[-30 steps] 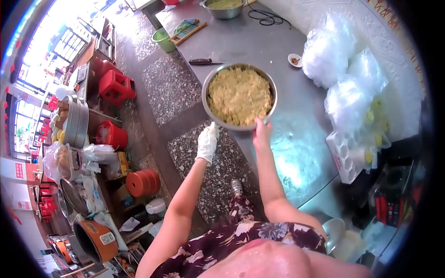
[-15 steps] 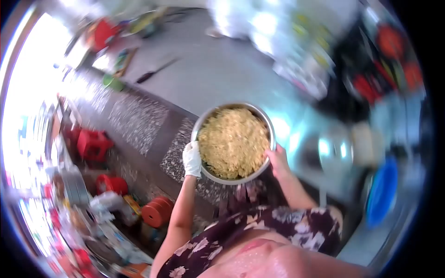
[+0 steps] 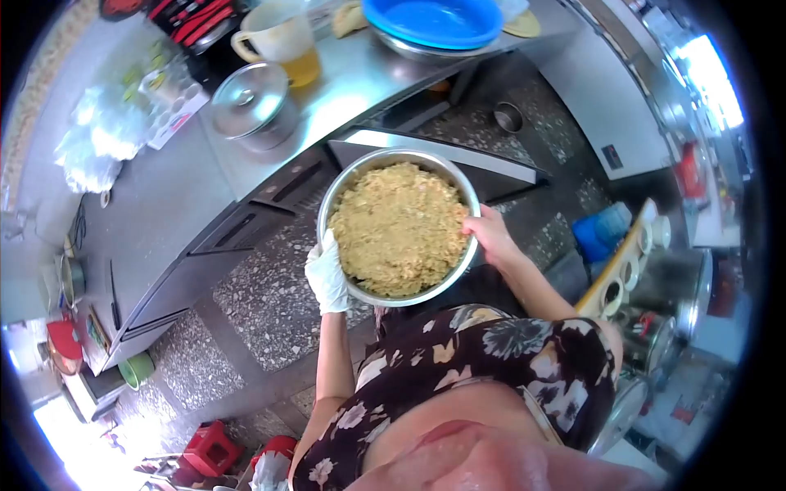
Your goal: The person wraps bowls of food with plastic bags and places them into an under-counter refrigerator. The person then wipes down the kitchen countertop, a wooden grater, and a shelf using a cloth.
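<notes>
A round steel bowl (image 3: 471,193) is carried in front of my body, filled with a pale yellow, lumpy mixture (image 3: 399,229). My left hand (image 3: 327,275), in a white glove, grips the bowl's left rim. On the opposite side my bare right hand (image 3: 491,236) holds the rim, thumb over the edge near the mixture. The fingers under the bowl are hidden on both sides.
Along the steel counter (image 3: 164,200) stand a lidded pot (image 3: 254,106), a jug with yellow liquid (image 3: 282,45), plastic bags (image 3: 110,135) and a blue basin (image 3: 434,20). An open cabinet door (image 3: 442,155) juts out beyond the bowl. A red stool (image 3: 211,448) is at lower left.
My view and body have turned to the right, so the open cabinet and the counter's blue basin now lie ahead. The bowl stays in both hands, and the blur has lessened.
</notes>
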`<state>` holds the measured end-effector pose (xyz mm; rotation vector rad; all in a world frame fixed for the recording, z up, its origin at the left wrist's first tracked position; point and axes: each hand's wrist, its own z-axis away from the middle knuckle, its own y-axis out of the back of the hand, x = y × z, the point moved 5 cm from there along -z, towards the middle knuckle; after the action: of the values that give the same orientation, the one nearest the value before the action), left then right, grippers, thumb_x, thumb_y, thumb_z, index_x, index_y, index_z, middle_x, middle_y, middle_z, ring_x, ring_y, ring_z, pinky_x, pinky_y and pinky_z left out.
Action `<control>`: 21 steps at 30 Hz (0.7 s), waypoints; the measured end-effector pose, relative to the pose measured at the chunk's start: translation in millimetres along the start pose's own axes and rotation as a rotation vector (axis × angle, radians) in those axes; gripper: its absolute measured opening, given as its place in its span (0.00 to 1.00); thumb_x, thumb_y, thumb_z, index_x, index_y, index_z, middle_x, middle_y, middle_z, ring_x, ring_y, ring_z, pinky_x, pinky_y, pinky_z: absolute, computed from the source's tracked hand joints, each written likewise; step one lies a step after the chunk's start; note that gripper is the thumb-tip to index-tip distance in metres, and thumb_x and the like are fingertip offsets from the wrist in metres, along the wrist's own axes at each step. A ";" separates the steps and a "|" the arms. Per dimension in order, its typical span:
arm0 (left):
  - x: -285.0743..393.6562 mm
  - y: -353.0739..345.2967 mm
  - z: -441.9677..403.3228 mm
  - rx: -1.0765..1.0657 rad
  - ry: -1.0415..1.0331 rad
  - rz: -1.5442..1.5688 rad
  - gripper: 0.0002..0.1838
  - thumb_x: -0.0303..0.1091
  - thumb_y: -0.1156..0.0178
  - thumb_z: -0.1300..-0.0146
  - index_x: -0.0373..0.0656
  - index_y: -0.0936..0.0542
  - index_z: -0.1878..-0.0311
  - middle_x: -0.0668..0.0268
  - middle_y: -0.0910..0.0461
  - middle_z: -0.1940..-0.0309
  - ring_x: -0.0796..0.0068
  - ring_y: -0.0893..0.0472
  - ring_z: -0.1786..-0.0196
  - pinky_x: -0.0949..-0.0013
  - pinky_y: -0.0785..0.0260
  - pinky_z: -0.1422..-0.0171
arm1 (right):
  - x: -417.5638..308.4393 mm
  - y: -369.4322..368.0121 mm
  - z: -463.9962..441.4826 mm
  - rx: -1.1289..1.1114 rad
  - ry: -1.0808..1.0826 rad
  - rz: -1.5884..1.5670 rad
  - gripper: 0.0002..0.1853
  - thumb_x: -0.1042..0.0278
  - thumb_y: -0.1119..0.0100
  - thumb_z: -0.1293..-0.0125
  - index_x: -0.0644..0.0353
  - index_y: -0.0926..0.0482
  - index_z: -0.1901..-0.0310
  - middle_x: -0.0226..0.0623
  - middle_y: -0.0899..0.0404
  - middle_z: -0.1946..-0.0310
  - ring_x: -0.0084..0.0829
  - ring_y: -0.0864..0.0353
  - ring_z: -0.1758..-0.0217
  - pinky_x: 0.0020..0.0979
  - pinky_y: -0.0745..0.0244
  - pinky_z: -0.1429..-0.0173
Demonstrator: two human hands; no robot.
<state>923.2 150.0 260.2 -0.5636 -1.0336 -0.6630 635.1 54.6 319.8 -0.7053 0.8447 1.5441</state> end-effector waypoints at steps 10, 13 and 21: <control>-41.7 101.5 -184.9 0.017 -0.324 0.066 0.15 0.40 0.38 0.39 0.34 0.19 0.60 0.68 0.20 0.72 0.83 0.27 0.70 0.74 0.33 0.64 | 67.5 -167.0 -83.4 0.049 0.309 -0.128 0.14 0.82 0.49 0.54 0.68 0.24 0.61 0.36 0.23 0.70 0.25 0.25 0.70 0.24 0.30 0.64; -62.3 99.7 -196.0 -0.082 -0.279 0.207 0.17 0.42 0.37 0.40 0.34 0.19 0.61 0.69 0.21 0.74 0.85 0.28 0.70 0.76 0.35 0.65 | 77.6 -165.7 -83.4 0.076 0.404 -0.139 0.13 0.77 0.45 0.46 0.70 0.23 0.58 0.36 0.21 0.66 0.26 0.23 0.65 0.25 0.28 0.59; -99.9 123.4 -161.3 0.130 -0.213 0.146 0.23 0.50 0.35 0.44 0.35 0.20 0.62 0.63 0.23 0.76 0.77 0.26 0.69 0.70 0.33 0.61 | 45.3 -187.8 -42.7 -0.039 0.488 0.025 0.19 0.61 0.51 0.31 0.70 0.27 0.49 0.42 0.23 0.52 0.31 0.24 0.50 0.31 0.29 0.46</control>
<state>1072.4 143.3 90.1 -0.5986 -1.2128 -0.4096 813.9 55.0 235.2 -1.1291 1.1868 1.4318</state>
